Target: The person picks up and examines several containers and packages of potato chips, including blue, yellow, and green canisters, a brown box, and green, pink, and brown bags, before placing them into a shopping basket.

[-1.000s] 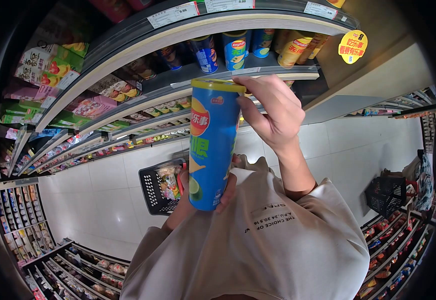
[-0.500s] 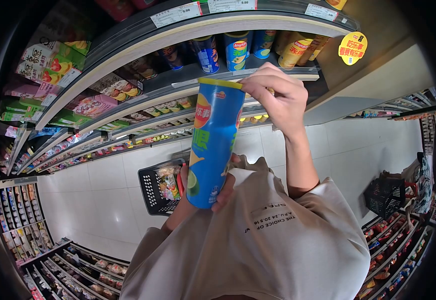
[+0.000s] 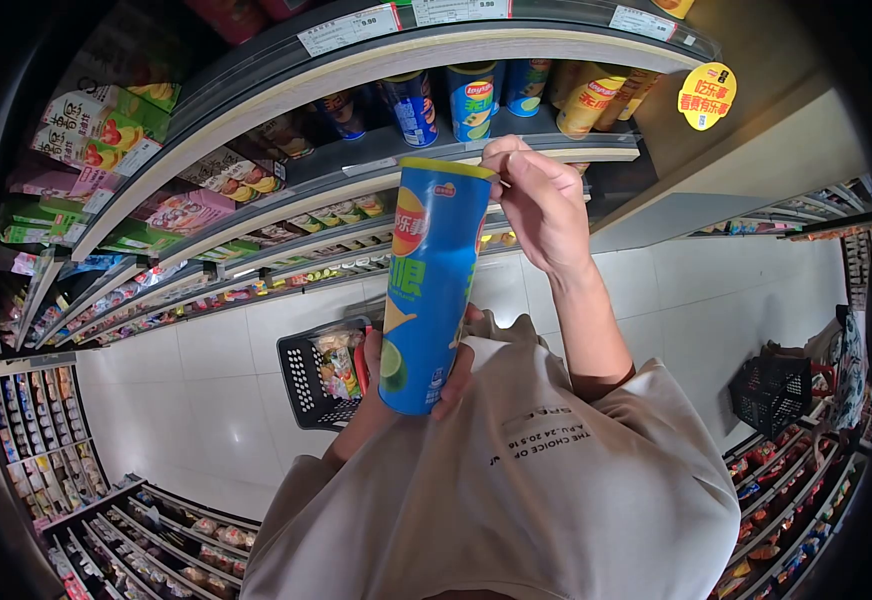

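A tall blue chip can (image 3: 431, 290) with a yellow lid (image 3: 446, 167) stands nearly upright before my chest, tilted slightly. My left hand (image 3: 452, 385) wraps round its lower part from behind; only some of the fingers show. At the right end of the lid is my right hand (image 3: 541, 200), its fingers curled and the fingertips pinched at the rim. The lid sits on the can. Part of the right fingertips is hidden by the can's edge.
Ahead, a shelf (image 3: 556, 150) holds more chip cans (image 3: 474, 100). Boxed snacks (image 3: 101, 125) fill shelves on the left. A black basket (image 3: 306, 385) with packaged goods hangs by my left arm. Another black basket (image 3: 771, 392) is at the right, and a shelf panel (image 3: 716, 180) juts out there.
My right hand has shifted slightly left and down along the lid's edge, its fingers more curled. The can has turned a little, showing more of its front print.
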Action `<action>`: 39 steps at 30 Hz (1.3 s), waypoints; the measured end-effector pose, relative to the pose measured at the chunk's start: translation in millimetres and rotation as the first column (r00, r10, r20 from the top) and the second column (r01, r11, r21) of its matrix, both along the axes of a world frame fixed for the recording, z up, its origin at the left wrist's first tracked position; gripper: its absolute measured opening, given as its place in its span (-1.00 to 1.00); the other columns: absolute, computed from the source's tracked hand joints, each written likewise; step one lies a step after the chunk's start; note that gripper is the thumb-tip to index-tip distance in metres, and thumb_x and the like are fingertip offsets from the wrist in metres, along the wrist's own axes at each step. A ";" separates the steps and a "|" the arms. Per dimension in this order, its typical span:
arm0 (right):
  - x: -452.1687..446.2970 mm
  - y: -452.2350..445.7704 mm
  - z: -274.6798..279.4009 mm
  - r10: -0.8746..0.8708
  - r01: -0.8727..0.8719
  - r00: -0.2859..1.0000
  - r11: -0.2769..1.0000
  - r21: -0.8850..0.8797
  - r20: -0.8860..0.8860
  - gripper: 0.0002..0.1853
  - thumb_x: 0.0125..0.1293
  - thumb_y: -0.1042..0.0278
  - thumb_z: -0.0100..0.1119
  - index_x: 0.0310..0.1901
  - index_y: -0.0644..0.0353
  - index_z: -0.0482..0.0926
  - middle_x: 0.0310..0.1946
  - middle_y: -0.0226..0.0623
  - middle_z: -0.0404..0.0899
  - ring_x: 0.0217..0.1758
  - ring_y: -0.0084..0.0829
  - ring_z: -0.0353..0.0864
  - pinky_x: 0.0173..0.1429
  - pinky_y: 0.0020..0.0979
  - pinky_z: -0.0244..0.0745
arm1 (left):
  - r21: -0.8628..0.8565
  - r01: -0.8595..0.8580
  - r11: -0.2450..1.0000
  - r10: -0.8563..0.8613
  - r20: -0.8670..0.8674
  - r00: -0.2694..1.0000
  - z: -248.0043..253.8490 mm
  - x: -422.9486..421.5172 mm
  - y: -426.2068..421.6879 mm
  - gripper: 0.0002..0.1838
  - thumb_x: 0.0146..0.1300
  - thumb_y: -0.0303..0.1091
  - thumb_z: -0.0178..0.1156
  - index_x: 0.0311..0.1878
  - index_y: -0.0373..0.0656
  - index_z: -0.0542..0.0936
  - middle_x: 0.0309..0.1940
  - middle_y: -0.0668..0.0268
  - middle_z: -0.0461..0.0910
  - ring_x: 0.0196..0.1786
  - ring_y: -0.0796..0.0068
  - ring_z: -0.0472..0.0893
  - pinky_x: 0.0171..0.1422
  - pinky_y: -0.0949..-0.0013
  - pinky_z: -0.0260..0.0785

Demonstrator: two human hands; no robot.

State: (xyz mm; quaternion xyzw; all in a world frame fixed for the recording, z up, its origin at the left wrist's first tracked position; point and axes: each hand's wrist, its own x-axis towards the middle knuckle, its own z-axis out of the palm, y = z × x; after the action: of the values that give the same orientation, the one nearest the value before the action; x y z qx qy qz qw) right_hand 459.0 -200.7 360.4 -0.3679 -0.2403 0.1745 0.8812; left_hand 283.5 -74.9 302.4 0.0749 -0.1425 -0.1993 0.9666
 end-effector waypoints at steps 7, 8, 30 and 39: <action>5.7 -4.5 -10.5 -0.036 0.035 0.995 0.999 0.017 0.089 -0.89 0.23 0.64 0.12 -0.24 0.42 0.60 -0.15 -0.21 0.50 -0.18 -0.54 0.48 -0.13 -0.54 0.40 | 0.002 -0.006 1.000 0.006 -0.084 0.996 7.7 1.0 -1.6 0.12 0.01 0.34 0.24 0.36 -0.37 0.02 -0.40 -0.05 0.47 -0.60 0.20 0.51 -0.59 0.32 0.46; 7.3 -6.2 -12.1 0.021 -0.022 0.999 0.999 0.043 0.032 -0.90 0.22 0.64 0.13 -0.23 0.42 0.59 -0.14 -0.22 0.49 -0.18 -0.55 0.48 -0.14 -0.55 0.39 | 0.008 0.010 1.000 -0.010 -0.090 0.996 8.5 1.9 -1.6 0.12 0.01 0.30 0.27 0.36 -0.37 0.02 -0.39 -0.06 0.48 -0.57 0.18 0.53 -0.55 0.30 0.48; 6.6 -7.3 -11.2 0.419 -0.334 0.893 0.862 0.382 -0.166 -0.85 0.25 0.63 0.06 -0.18 0.35 0.58 -0.02 -0.20 0.40 0.04 -0.35 0.42 0.14 -0.27 0.39 | 0.054 0.062 0.997 -0.053 -0.147 0.988 12.0 6.3 -2.0 0.13 -0.14 0.18 0.40 0.35 -0.30 0.04 -0.36 -0.05 0.48 -0.44 0.14 0.58 -0.36 0.32 0.54; 5.8 -5.8 -13.3 0.435 -0.364 0.896 0.836 0.411 -0.092 -0.82 0.24 0.57 0.11 -0.13 0.36 0.58 0.03 -0.19 0.39 0.14 -0.30 0.38 0.23 -0.22 0.33 | 0.037 0.132 0.991 -0.125 -0.149 0.981 9.2 8.3 0.8 0.16 -0.27 0.04 0.52 0.33 -0.27 0.06 -0.29 -0.10 0.51 -0.35 0.10 0.62 -0.29 0.30 0.52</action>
State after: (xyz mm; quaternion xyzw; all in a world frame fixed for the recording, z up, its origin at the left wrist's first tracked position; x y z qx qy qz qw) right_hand 464.8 -206.6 347.1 -0.1122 -0.2601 0.3374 0.8977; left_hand 291.8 -74.1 311.6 0.0734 -0.0709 -0.2695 0.9576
